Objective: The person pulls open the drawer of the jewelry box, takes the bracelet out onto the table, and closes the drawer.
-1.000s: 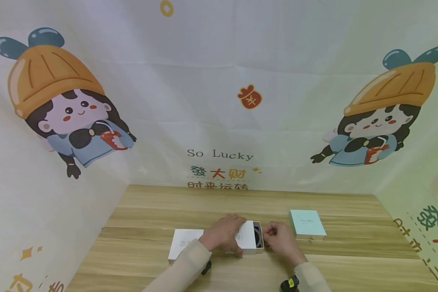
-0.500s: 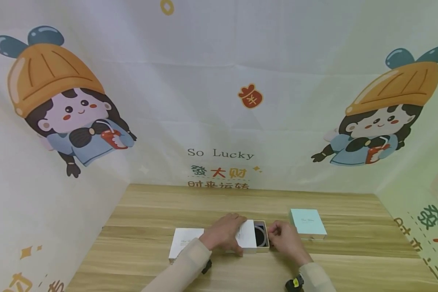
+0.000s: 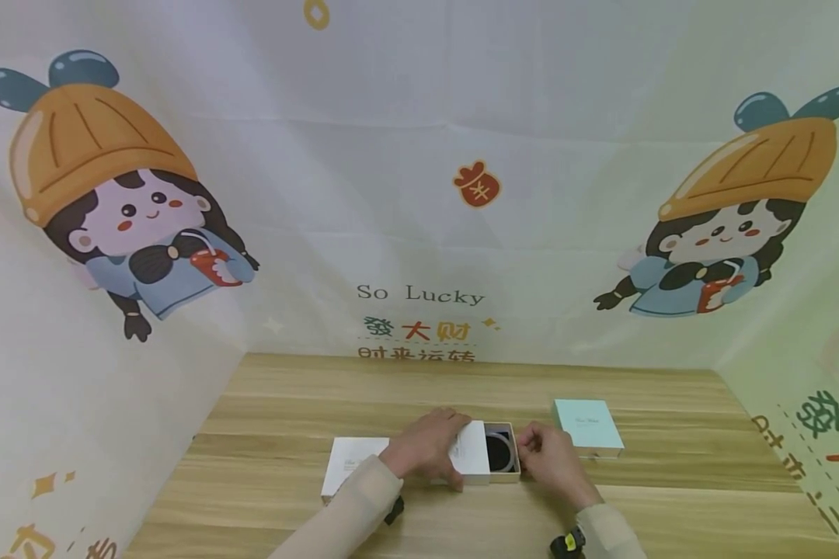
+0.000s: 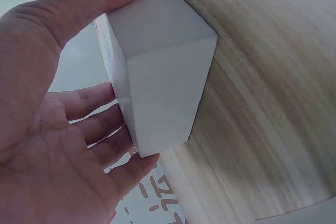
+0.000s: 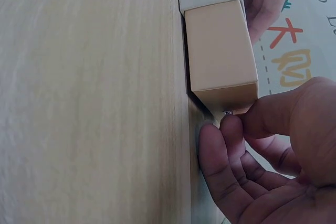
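On the worktop (image 3: 287, 404), the left hand (image 3: 426, 444) grips a white box sleeve (image 3: 471, 456); the right hand's (image 3: 549, 460) fingers pinch its partly open drawer's (image 5: 221, 45) end. Tugging too hard could spill the grey ring (image 3: 511, 450) inside.

A wood-grain table (image 3: 678, 450) carries two white boxes (image 3: 474, 456) and a mint-green box (image 3: 587, 424).
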Demonstrator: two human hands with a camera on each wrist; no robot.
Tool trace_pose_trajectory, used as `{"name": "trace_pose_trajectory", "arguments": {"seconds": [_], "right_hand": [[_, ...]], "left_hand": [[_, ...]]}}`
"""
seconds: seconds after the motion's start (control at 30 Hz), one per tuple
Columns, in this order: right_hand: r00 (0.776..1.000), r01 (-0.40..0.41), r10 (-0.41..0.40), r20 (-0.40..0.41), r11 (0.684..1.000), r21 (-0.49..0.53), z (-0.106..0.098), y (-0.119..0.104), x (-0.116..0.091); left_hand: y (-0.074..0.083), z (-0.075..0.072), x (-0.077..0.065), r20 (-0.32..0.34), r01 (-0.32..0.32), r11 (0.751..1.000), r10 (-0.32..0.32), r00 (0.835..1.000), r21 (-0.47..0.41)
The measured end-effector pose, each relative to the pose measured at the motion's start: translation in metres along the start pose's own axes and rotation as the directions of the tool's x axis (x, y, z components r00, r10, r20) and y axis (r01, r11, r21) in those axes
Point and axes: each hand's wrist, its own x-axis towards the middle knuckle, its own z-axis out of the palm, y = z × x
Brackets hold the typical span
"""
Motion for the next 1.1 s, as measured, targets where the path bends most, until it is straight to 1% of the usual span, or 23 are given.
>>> {"name": "trace_pose_trajectory", "arguments": {"seconds": [0.17,0.33,0.5,0.67,0.93,1.1], "right_hand": [[1.000,0.003,-0.004,-0.006,0.999,-0.034,-0.001,0.002,0.000],[1.000,0.023,-0.023,-0.015,0.999,-0.046,-0.003,0.002,-0.001],[0.999,0.023,-0.024,-0.020,0.998,-0.060,-0.006,0.004,-0.002],[0.998,0.056,-0.058,-0.031,0.995,-0.079,-0.009,0.004,-0.003],[0.997,0.067,-0.070,-0.025,0.993,-0.095,-0.014,0.003,-0.003],[0.997,0.078,-0.079,-0.002,0.987,-0.143,-0.015,0.004,-0.002]], "left_hand": [[0.000,-0.001,0.000,0.003,0.006,1.000,-0.006,1.000,0.004],[0.000,-0.002,0.000,0.000,0.001,1.000,-0.001,1.000,0.013],[0.000,-0.002,-0.001,0.003,0.002,1.000,-0.002,1.000,0.013],[0.001,-0.002,-0.001,0.007,0.010,1.000,-0.009,1.000,-0.001],[0.001,-0.002,-0.002,0.004,0.008,1.000,-0.008,1.000,0.003],[0.001,-0.003,-0.003,0.008,0.000,1.000,0.000,1.000,0.004]]}}
